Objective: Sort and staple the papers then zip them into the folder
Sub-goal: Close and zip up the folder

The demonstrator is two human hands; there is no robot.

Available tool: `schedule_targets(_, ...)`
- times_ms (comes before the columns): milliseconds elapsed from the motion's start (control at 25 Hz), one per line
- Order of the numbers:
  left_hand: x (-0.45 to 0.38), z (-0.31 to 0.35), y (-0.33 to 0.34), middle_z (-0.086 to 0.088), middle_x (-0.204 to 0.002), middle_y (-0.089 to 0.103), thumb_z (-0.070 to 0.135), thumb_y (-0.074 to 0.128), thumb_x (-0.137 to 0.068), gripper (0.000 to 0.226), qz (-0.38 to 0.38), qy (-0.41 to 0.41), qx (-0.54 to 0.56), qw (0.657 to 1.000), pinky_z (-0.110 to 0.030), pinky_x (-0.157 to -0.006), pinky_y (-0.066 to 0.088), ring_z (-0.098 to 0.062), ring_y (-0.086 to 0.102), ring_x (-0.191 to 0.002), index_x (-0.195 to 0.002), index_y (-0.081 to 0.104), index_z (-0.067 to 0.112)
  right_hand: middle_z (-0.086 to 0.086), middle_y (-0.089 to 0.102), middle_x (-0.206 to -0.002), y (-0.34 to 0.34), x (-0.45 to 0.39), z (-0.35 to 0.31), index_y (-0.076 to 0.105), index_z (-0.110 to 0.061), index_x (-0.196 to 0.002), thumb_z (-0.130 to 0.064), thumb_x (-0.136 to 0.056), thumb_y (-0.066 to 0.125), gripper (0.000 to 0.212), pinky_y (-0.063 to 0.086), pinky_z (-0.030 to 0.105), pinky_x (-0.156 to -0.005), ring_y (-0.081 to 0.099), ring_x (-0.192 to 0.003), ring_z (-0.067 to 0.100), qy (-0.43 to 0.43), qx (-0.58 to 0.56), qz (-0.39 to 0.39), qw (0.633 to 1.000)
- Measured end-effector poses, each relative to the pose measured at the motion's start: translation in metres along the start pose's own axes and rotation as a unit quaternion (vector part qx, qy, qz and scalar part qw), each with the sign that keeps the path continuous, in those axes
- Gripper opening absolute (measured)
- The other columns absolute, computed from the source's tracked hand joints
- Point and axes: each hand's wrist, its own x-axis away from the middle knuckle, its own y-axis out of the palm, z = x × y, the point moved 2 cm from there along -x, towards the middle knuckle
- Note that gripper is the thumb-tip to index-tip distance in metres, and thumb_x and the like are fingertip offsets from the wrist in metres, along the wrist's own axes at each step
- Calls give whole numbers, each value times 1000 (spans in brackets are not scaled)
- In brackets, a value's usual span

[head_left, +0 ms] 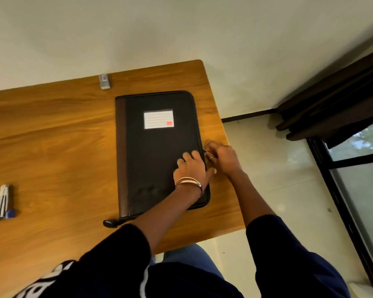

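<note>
The left hand [191, 166] pressed flat on the closed black fabric zip folder [157, 147]; the right hand [221, 157] pinched its small metal zipper pull [204, 150].

black matt cloth folder [159, 151], brown leather-like spine | smooth orange-brown wood-grain table [52, 130], slight sheen | silvery, perhaps metal stapler [3, 202]
</note>
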Motion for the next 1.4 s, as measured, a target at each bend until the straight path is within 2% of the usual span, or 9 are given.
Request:
schedule_targets(240,-38,14,7,-16,-111,58,23,55,-89,27,-63,13,1,998,-41,-78,52,-36,59,-99,-110,57,6,9,63,-93,-5,-10,8,52,-17,-119,-27,-99,43,24,54,38,-74,62,-82,26,-8,66,-30,997)
schedule_targets(560,-46,3,17,-14,-97,60,32,51,-89,29,-124,52,64,989,-35,-69,49,-28,57,-79,-92,58,4,7,59,-87,-44,-87,-9,41,-19,-124,-24,-94,49,31,50,33,-65,61,-74,25,-65,167,-14,984)
schedule_targets(800,-44,-3,26,-7,-80,52,38,50,-89,27,-170,26,100,980,-34,-62,49,-24,51,-69,-79,49,13,4,59,-87,-63,-179,-34,58,-14,-103,-4,-91,57,17,51,28,-69,61,-79,20,17,-14,26,999)
schedule_targets(880,-54,-10,16,-10,-68,60,37,52,-90,31,-229,-33,259,938,-35,-58,57,-28,62,-59,-75,53,10,3,64,-92,-60,-185,-29,63,-13,-101,2,-89,58,20,56,30,-77,64,-85,19,35,-128,15,991)
schedule_targets(960,-89,-24,-10,-9,-61,65,37,54,-89,30,-155,-38,339,927,-39,-61,59,-28,67,-58,-74,60,12,-2,64,-95,-57,-184,-24,65,-13,-107,-1,-89,62,22,57,32,-82,63,-88,15,60,-189,30,980)
schedule_targets(1040,-136,-39,-42,-8,-79,67,37,54,-88,23,44,13,234,971,-37,-76,54,-25,66,-78,-87,63,16,-5,64,-96,-50,-182,-18,66,-14,-110,-4,-89,64,24,57,34,-86,63,-91,12,89,-223,53,969)
schedule_targets(1120,-177,-42,-76,-8,-111,58,36,53,-88,29,149,68,112,980,-38,-90,44,-27,53,-106,-111,58,19,-4,66,-100,-43,-180,-18,67,-15,-112,-5,-91,62,24,56,36,-88,64,-94,12,110,-277,75,952)
schedule_targets(1280,-236,-21,-98,-6,-125,50,49,44,-90,41,70,123,-66,988,-46,-101,30,-30,44,-119,-116,60,22,-11,63,-97,-35,-171,-24,58,-13,-127,2,-94,49,37,53,22,-88,61,-90,4,141,-361,117,914)
schedule_targets(1400,-258,-10,-90,-7,-111,58,51,53,-85,38,68,59,16,996,-47,-92,41,-32,51,-107,-98,69,20,-18,59,-91,-27,-158,-24,52,-12,-134,4,-93,50,45,51,19,-88,60,-85,-1,140,-389,147,899)
